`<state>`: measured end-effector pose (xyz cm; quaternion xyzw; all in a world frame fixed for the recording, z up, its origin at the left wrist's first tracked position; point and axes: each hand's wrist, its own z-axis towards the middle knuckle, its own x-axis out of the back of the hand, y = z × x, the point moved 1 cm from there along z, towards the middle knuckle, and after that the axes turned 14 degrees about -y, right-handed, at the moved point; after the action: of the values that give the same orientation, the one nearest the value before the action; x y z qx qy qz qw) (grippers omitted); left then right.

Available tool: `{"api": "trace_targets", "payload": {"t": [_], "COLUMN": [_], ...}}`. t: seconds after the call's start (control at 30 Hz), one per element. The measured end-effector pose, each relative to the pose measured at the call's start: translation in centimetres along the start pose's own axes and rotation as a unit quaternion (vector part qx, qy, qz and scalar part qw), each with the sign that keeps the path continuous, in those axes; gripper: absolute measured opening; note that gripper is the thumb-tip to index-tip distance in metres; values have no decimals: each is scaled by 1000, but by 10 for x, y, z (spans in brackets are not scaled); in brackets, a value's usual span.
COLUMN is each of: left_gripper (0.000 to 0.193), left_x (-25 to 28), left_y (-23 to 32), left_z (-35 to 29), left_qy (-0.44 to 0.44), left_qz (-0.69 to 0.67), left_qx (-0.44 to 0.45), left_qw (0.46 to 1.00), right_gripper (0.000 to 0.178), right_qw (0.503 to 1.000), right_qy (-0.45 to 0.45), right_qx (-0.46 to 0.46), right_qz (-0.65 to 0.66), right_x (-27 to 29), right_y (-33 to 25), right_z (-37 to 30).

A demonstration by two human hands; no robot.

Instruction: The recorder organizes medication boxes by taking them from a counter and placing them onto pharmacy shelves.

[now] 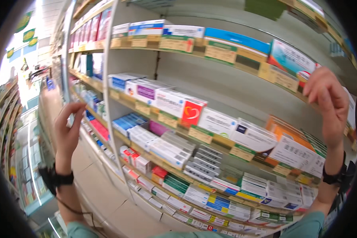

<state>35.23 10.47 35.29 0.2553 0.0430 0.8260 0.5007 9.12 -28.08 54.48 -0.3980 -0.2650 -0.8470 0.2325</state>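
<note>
My left hand (69, 129) is raised at the left, in front of the aisle and the shelf's end post. Its fingers are bent loosely, with a gap to the thumb and nothing between them. At the right, my right hand (326, 101) is up by the upper shelf, its fingers curled together; no held thing shows. Nearest to it is a white-and-teal medicine box (292, 59) with a red corner, standing on that shelf. Whether the fingertips touch the box or the shelf edge, I cannot tell. Dark bands sit on both wrists.
Shelves hold many medicine boxes, among them a red box with a white heart (193, 113) and an orange box (291, 133). Price tags (220, 52) line the shelf edges. A white post (109, 95) divides the shelving. At the left stands a glass display counter (31, 158) beside the tiled floor (103, 190).
</note>
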Motion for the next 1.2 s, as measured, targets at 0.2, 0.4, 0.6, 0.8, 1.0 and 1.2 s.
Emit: {"api": "trace_targets", "payload": {"t": [0.2,0.4,0.6,0.8,1.0,1.2], "left_gripper": [21,42,52,47,43,46], "left_x": [-30,-71,-101,-119,-127,-134], "left_y": [-20,-106,-182,-202,-214,-221], "left_z": [59,87,130,148,150,151], "left_qy": [-13,12,33,23,45,76], "left_qz": [-42,0,-9,-84,-151,-175], "left_qx": [-53,-40,-89,-124,-148,-158], "left_qw": [998,999,995,988,976,969], "right_gripper": [26,25,28,25,35,41], "right_qw": [994,994,972,955,923,862], "right_qy": [11,50,91,103,89,72], "right_qx": [-96,61,-98,-116,-241,-248], "right_qz": [-46,-76,-196,-252,-285,-437], "right_x": [1,-3,-38,-62,-71,-79], "right_y": [3,20,8,52,107,173], "right_z": [28,124,264,411,504,547]}}
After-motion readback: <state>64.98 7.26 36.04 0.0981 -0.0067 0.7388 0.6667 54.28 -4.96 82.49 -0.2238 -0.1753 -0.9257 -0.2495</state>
